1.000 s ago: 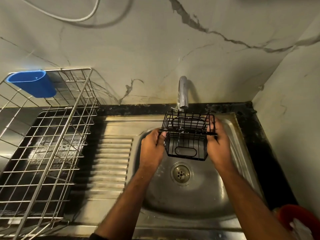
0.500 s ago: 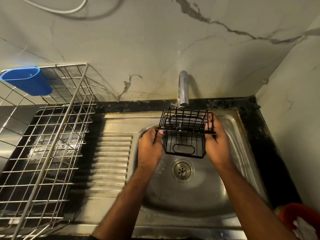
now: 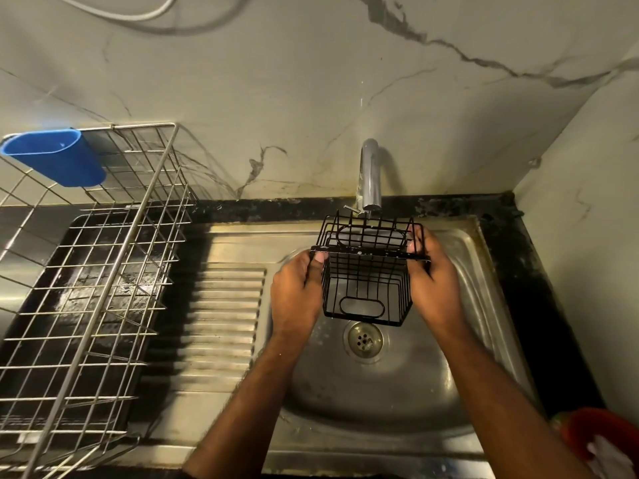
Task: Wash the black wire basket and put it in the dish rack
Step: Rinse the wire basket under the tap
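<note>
I am looking down on a steel sink (image 3: 484, 305) set into a dark bench (image 3: 539, 271), with the dish rack (image 3: 103, 271) standing on the bench well off to the left, past the ribbed drainboard (image 3: 221, 323). That is the relation the coming move turns on: the rack lies to the left of everything I hold, so the left hand (image 3: 297, 299) is the nearer one to it, and I judge the carry will have to cross the whole drainboard.

The black wire basket (image 3: 368, 281) hangs between my two hands above the bowl, over the drain (image 3: 363, 340) and just under the tap (image 3: 370, 174). Its long axis runs left to right, from one hand to the other, with the open mouth tipped toward me and the far wall raised toward the spout. I cannot make out a clear stream of water, though pale specks sit on the top rail, so I take the rinse to be under way rather than done.

The right hand (image 3: 435, 281) holds the right end: its fingers curl round the end wall and rim. The left hand's fingers are narrow too, pinching the left end of the top rail.
</note>
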Demonstrator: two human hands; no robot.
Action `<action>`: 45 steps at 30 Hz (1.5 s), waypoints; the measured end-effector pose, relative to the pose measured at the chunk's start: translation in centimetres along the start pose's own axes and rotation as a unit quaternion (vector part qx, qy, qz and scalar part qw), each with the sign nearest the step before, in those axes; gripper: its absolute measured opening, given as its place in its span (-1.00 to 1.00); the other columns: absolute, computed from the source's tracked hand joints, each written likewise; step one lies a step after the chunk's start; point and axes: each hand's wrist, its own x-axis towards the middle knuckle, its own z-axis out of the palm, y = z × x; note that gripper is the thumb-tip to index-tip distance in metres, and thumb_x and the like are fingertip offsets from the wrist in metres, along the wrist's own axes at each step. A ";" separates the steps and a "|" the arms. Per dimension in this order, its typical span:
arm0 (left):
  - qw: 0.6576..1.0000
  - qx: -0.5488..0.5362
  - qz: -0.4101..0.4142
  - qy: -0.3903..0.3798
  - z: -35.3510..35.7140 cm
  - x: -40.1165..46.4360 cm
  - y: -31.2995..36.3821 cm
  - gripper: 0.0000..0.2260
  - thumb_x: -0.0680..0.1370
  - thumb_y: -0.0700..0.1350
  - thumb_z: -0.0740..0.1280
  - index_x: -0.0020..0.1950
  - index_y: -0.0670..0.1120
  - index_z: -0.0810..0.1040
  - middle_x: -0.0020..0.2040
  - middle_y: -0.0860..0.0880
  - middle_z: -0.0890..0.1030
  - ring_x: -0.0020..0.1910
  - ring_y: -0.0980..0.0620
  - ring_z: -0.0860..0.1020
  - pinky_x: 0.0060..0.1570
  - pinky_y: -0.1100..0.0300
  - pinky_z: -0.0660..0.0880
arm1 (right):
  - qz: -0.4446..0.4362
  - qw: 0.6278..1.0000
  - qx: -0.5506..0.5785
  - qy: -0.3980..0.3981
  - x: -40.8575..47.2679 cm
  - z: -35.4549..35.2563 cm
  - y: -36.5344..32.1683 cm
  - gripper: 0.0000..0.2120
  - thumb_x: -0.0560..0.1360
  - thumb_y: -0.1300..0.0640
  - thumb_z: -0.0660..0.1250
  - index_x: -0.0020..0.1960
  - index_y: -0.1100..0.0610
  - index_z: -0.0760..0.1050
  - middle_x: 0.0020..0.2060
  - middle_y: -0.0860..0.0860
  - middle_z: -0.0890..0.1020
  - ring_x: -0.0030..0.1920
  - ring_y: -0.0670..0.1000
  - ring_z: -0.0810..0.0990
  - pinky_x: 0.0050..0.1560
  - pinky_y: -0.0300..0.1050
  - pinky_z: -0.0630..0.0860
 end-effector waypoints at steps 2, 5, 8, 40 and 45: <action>1.000 -0.001 -0.003 -0.002 0.0 0.1 0.0 -0.71 0.67 0.09 0.26 0.04 -0.09 0.66 -0.15 -0.02 0.71 -0.11 -0.01 0.67 -0.06 -0.06 0.62 | 0.012 1.000 -0.009 -0.003 0.1 0.0 0.0 -0.53 0.64 0.24 0.23 0.51 -0.01 0.33 0.22 -0.35 0.46 0.17 -0.46 0.40 0.14 -0.57 0.24; 1.000 0.006 -0.005 -0.002 0.1 0.1 0.0 -0.71 0.67 0.11 0.27 -0.08 -0.04 0.63 -0.30 0.04 0.63 -0.28 0.03 0.60 -0.21 0.00 0.60 | 0.023 1.000 -0.019 -0.004 0.2 0.0 -0.2 -0.53 0.63 0.25 0.22 0.50 -0.02 0.35 0.13 -0.41 0.44 0.15 -0.43 0.40 0.09 -0.53 0.23; 1.000 0.014 -0.010 0.002 0.0 0.0 -0.1 -0.66 0.66 0.15 0.26 -0.21 -0.02 0.53 -0.39 -0.03 0.58 -0.36 -0.08 0.58 -0.29 -0.05 0.58 | 0.030 0.999 -0.033 -0.009 0.3 0.0 -0.5 -0.54 0.64 0.24 0.22 0.50 -0.03 0.35 0.18 -0.28 0.45 0.23 -0.24 0.39 0.02 -0.54 0.22; 0.999 0.028 0.010 0.038 -1.5 -0.6 0.2 -0.64 0.67 0.08 0.26 -0.08 -0.18 0.65 -0.23 -0.10 0.69 -0.22 -0.06 0.64 -0.22 0.04 0.56 | 0.031 0.995 -0.088 -0.030 1.1 0.6 -0.6 -0.60 0.65 0.09 0.21 0.48 -0.07 0.39 -0.01 -0.14 0.59 -0.01 -0.12 0.54 -0.07 -0.29 0.39; 0.999 0.011 -0.002 0.045 -1.8 -0.6 0.3 -0.65 0.65 0.12 0.27 -0.07 -0.12 0.66 -0.24 -0.02 0.70 -0.24 0.02 0.67 -0.16 -0.04 0.63 | 0.025 0.996 -0.083 -0.033 1.5 0.8 -0.6 -0.62 0.65 0.11 0.21 0.46 -0.05 0.42 -0.02 -0.15 0.61 0.01 -0.13 0.57 -0.03 -0.31 0.43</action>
